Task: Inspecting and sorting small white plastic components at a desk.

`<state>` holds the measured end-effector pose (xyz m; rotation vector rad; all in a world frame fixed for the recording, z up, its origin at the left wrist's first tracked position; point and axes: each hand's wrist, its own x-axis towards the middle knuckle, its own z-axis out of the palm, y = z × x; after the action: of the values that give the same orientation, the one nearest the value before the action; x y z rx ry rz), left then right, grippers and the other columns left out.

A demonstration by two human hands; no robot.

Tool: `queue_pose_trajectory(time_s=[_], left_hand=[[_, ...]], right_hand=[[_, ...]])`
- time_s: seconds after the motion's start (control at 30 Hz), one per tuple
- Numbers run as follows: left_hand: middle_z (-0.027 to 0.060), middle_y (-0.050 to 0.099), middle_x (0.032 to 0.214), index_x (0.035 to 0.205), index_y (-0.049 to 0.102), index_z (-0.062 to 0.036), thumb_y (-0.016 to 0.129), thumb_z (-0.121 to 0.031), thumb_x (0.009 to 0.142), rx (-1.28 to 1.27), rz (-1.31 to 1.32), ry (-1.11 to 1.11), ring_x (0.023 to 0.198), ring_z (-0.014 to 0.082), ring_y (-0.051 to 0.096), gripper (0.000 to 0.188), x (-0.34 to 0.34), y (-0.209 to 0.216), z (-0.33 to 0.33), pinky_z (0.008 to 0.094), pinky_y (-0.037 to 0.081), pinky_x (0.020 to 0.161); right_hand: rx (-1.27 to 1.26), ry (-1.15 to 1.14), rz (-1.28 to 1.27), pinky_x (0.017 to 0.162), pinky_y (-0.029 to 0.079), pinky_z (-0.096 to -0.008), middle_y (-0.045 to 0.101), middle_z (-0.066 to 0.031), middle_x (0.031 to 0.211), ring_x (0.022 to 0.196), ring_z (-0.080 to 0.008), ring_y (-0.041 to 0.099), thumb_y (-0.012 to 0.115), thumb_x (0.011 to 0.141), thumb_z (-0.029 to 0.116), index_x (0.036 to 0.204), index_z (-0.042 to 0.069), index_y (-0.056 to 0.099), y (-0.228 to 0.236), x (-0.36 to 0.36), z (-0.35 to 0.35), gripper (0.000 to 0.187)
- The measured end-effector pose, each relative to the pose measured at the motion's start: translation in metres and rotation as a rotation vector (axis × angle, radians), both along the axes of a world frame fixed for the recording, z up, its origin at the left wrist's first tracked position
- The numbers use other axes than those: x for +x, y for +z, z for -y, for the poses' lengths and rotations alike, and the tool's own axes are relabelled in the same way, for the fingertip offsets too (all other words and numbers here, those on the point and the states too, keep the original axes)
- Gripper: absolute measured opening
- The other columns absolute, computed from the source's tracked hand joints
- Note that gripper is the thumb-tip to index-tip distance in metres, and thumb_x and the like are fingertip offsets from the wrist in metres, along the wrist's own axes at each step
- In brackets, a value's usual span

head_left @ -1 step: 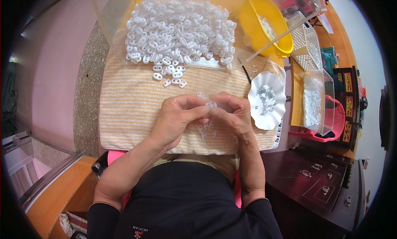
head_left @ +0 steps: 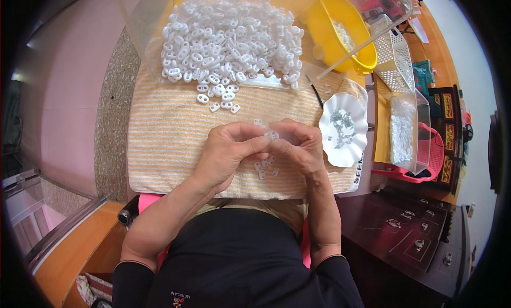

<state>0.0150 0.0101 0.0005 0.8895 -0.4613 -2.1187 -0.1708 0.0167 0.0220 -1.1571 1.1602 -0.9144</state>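
Over the middle of the striped towel (head_left: 159, 132), my left hand (head_left: 226, 148) and my right hand (head_left: 301, 148) meet fingertip to fingertip. Both pinch one small white two-hole plastic piece (head_left: 273, 135) between thumbs and forefingers. Several flat white pieces (head_left: 262, 168) lie on the towel just below my hands, and another (head_left: 257, 121) lies just beyond them. Farther off is a big heap of white oval two-hole pieces (head_left: 229, 42), some spilling toward me. To the right of my right hand, a white scalloped dish (head_left: 330, 152) holds small grey bits (head_left: 342, 126).
A thin black-handled tool (head_left: 317, 96) lies beside the dish. Clear plastic walls stand around the heap. At the far right are a yellow basin (head_left: 324, 20), a white perforated basket (head_left: 394, 60) and a clear box of white pieces (head_left: 402, 129). A dark wooden cabinet (head_left: 383, 228) stands at right.
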Motion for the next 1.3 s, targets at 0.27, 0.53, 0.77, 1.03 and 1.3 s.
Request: queue_pose_trajectory(time_s=[0.27, 0.53, 0.77, 1.03, 1.3], left_hand=[[0.0056, 0.067, 0.084, 0.097, 0.066, -0.0024, 0.070, -0.010, 0.087, 0.027, -0.066, -0.042, 0.076, 0.0124, 0.064, 0.013, 0.002, 0.002, 0.001, 0.0239, 0.054, 0.070], [0.0049, 0.067, 0.090, 0.096, 0.065, -0.0058, 0.070, -0.011, 0.086, 0.064, -0.152, -0.078, 0.078, 0.0130, 0.064, 0.012, 0.001, -0.002, 0.001, 0.0263, 0.056, 0.074], [0.0045, 0.066, 0.093, 0.094, 0.064, -0.0062, 0.069, -0.010, 0.087, 0.063, -0.217, -0.095, 0.085, 0.0133, 0.063, 0.010, 0.001, 0.002, 0.001, 0.0263, 0.055, 0.078], [0.0046, 0.065, 0.090, 0.092, 0.062, -0.0052, 0.068, -0.010, 0.088, 0.040, -0.287, -0.098, 0.082, 0.0137, 0.063, 0.009, 0.002, 0.002, -0.001, 0.0267, 0.054, 0.077], [0.0047, 0.066, 0.086, 0.087, 0.063, -0.0052, 0.069, -0.010, 0.088, -0.007, -0.298, -0.089, 0.079, 0.0130, 0.063, 0.007, 0.001, -0.002, -0.004, 0.0251, 0.053, 0.074]], right_hand=[[0.004, -0.025, 0.100, 0.077, 0.048, -0.0226, 0.067, -0.0029, 0.094, 0.086, -0.0093, 0.061, 0.074, 0.082, 0.006, 0.106, -0.002, 0.067, 0.004, 0.002, -0.003, 0.026], [-0.101, -0.022, 0.073, 0.073, 0.047, -0.0224, 0.066, -0.0038, 0.092, 0.083, -0.0098, 0.060, 0.074, 0.082, 0.008, 0.102, -0.002, 0.067, 0.002, 0.003, -0.003, 0.023], [-0.203, -0.003, 0.048, 0.072, 0.044, -0.0238, 0.062, -0.0062, 0.089, 0.082, -0.0128, 0.057, 0.076, 0.080, 0.012, 0.097, -0.003, 0.067, -0.005, 0.001, -0.003, 0.024], [-0.265, -0.023, 0.063, 0.073, 0.041, -0.0237, 0.055, -0.0066, 0.096, 0.084, -0.0126, 0.052, 0.079, 0.077, 0.016, 0.096, 0.000, 0.068, -0.003, 0.008, -0.004, 0.027], [-0.256, -0.001, 0.084, 0.076, 0.042, -0.0256, 0.057, -0.0087, 0.097, 0.088, -0.0144, 0.053, 0.078, 0.078, 0.016, 0.095, 0.000, 0.067, 0.003, 0.012, -0.007, 0.025]])
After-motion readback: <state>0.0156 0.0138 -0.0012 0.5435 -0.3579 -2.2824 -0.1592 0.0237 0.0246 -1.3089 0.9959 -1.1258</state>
